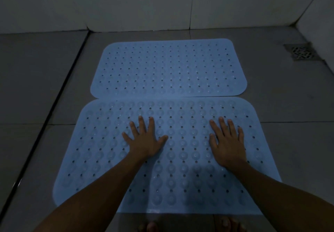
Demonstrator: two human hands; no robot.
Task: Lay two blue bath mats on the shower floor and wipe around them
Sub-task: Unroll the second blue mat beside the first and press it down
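Note:
Two light blue bath mats with holes and round suction bumps lie flat on the grey tiled shower floor. The far mat (pixel 168 69) sits near the back wall. The near mat (pixel 182 159) lies in front of it, and their long edges touch or slightly overlap. My left hand (pixel 144 139) rests palm down on the near mat, left of its middle, fingers spread. My right hand (pixel 227 143) lies flat on the same mat toward its right side. Neither hand holds anything.
A metal floor drain (pixel 301 52) sits at the back right near the wall corner. White tiled walls (pixel 137 2) close the back and right. A dark groove (pixel 54 109) runs diagonally across the floor on the left. My toes (pixel 153 227) show at the bottom edge.

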